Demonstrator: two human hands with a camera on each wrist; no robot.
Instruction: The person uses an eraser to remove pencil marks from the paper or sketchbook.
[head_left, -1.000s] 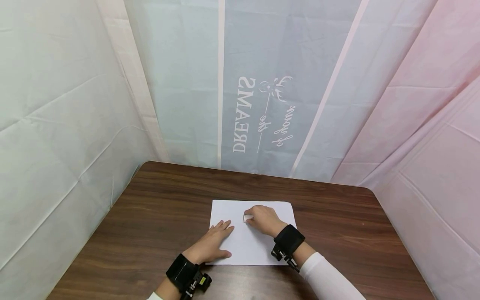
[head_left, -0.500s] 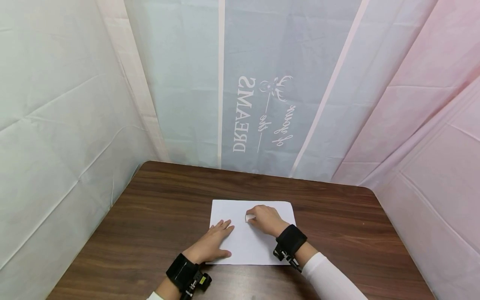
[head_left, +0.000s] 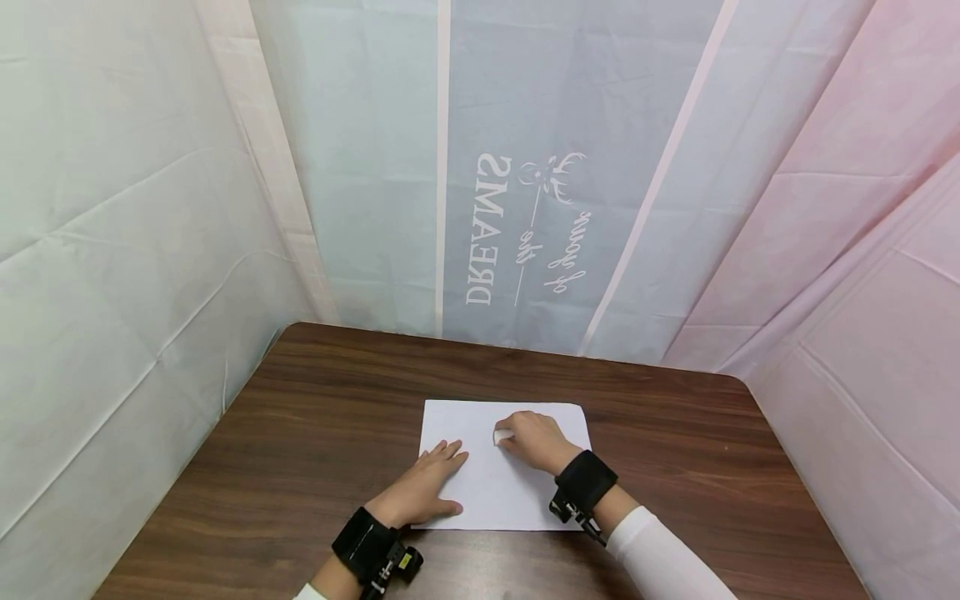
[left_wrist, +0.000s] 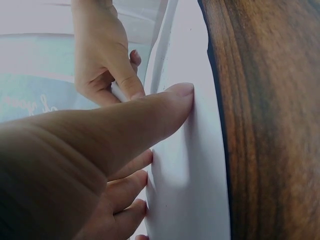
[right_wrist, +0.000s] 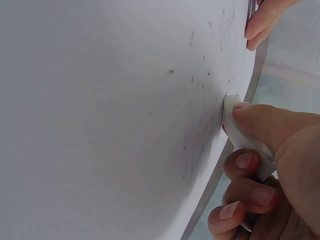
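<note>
At the far left of my head view, a pale cloth [head_left: 135,208] hung beside the dark wood-grain table [head_left: 300,433]. Next I had a black wrist strap [head_left: 365,543] with a small camera [head_left: 408,562] on it, then the left hand [head_left: 422,493], back up, fingers spread over the left side of a white sheet of paper [head_left: 498,496]. That grip was slack and held nothing; its thumb lay over the sheet near the front edge.

Behind the table, a blue-grey curtain [head_left: 525,100] carried flipped white lettering [head_left: 487,229], the word DREAMS among it. Below that, near the middle of the sheet, I found a white eraser [head_left: 501,435]. The right hand [head_left: 534,440] had it firmly in its grip, thumb on one side and fingers curled at the other, one end against the paper. My right wrist view showed dark specks [right_wrist: 171,71] scattered on the paper near the eraser. Further right came a second black strap [head_left: 587,480], a white sleeve [head_left: 663,554] and a pink cloth [head_left: 832,200].
</note>
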